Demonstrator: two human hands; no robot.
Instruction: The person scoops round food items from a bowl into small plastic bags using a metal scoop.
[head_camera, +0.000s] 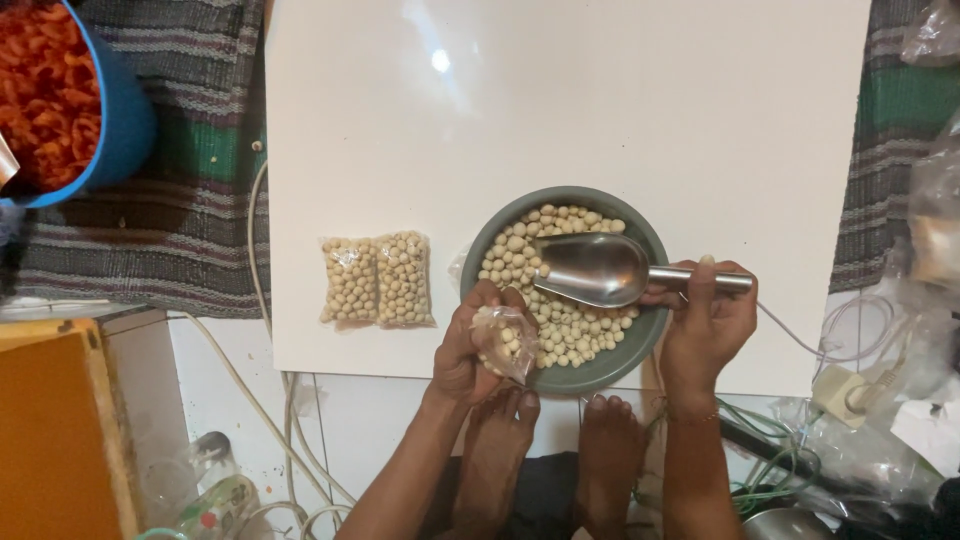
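A small clear plastic bag (505, 343), partly filled with pale round balls, was held by the left hand (470, 345), whose fingers were closed around the bag. The bag was kept at the near left rim of a grey-green bowl (592, 375), touching it. The bowl was full of the same pale balls (565, 325) and stood on a white surface (560, 110), near its front edge. A metal scoop (592, 268) was gripped by its handle in the right hand (708, 320), with the fingers wrapped around the handle and the thumb laid along the top. The scoop was seen empty, its hollow turned upward over the balls in the bowl. To the left of the bowl, two filled bags (378, 281) were lying side by side on the surface, touching each other. A blue tub (125, 120) with orange-red snacks was seen at the upper left, on a striped cloth (190, 200). Two bare feet (555, 450) were visible below the surface edge.
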